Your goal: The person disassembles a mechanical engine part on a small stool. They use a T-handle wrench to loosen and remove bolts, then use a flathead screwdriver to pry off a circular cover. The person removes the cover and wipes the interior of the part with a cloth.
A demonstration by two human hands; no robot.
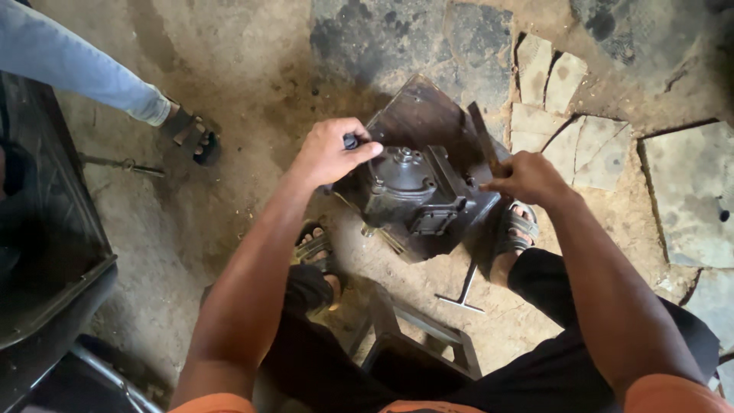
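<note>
Two bare hands are working on a dark, greasy cast-metal gearbox housing [413,195] that is sitting on the dusty dirt floor [229,191], between the person's sandalled feet. The left hand [332,149] is closing its fingers around a small dark knob-like handle [351,141] at the housing's upper left edge. The right hand [527,177] is gripping a flat rusty metal bar [483,138] against the housing's right edge.

Gearbox [417,191] on plate [417,115] — T-wrench [461,294] before it.
</note>
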